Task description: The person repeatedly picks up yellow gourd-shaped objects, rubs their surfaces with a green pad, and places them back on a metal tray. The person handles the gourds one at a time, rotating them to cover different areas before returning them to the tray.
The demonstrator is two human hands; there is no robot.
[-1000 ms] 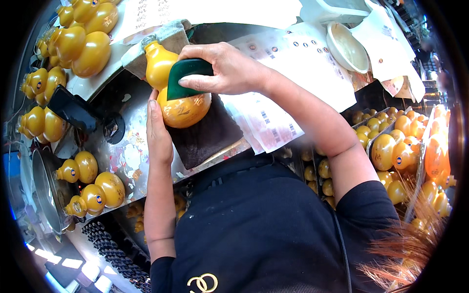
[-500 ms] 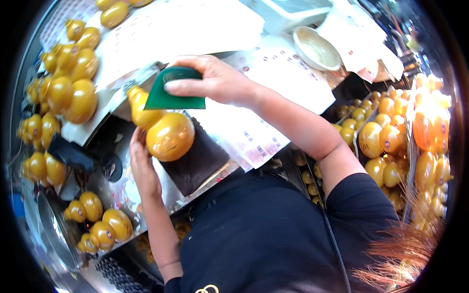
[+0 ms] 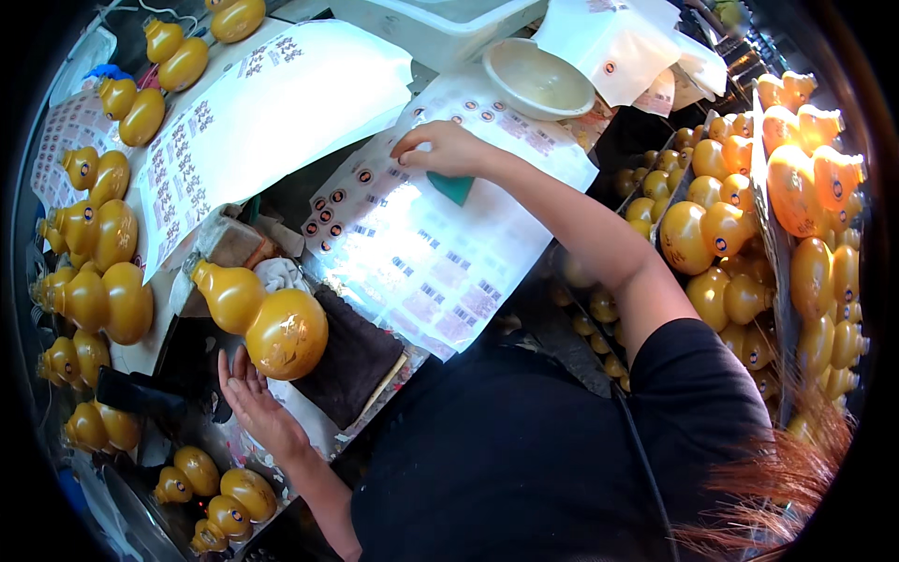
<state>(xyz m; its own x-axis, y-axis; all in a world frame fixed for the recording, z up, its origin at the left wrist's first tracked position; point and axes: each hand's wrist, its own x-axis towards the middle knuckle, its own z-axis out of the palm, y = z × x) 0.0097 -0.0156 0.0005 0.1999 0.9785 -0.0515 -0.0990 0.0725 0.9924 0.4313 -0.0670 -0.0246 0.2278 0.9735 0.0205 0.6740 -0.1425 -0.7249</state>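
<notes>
A glossy amber, gourd-shaped bottle [image 3: 287,334] lies tilted on a dark cloth [image 3: 348,361] in front of me. My left hand [image 3: 257,407] is beside its wide end, palm up and fingers apart, with nothing in it. Over a sheet of printed stickers [image 3: 412,253], my right hand [image 3: 442,148] is bent with thumb and forefinger close together. A green flat scraper [image 3: 452,188] juts from under that hand, mostly hidden by the palm. Whether a sticker is between the fingertips is too small to tell.
Several amber gourd bottles [image 3: 126,302] line the left side. Another large printed sheet [image 3: 272,112] spreads across the back. A pale bowl [image 3: 538,80] stands by a clear plastic bin [image 3: 449,33]. Crates of gourd bottles [image 3: 712,229] fill the right. A folded white cloth [image 3: 278,273] sits behind the bottle.
My right hand has left the bottle with the scraper and moved right, onto the sticker sheet. My left hand has come off the bottle and opened. The whole view has shifted.
</notes>
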